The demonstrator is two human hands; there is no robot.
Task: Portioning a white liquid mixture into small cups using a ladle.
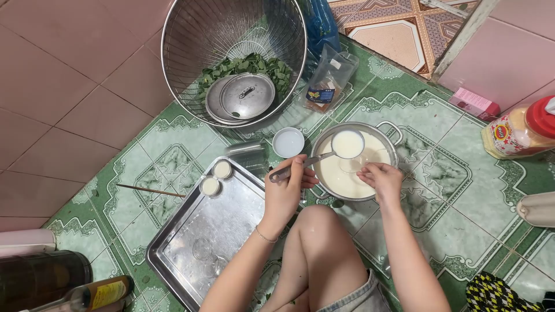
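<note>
Glossy green patterned floor tiles (pixel 404 110) under round steel pot (pixel 391 141), milky ladle (pixel 347 144), left hand (pixel 286 190).

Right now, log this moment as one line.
left hand: holds ladle of milk | right hand: holds clear cup over pot | tray: two filled cups

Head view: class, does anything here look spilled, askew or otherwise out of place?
No spill shows. One oddity: two metal lids lie on loose green leaves inside the tipped wire basket. The left hand holds a full ladle level over the pot.
</note>
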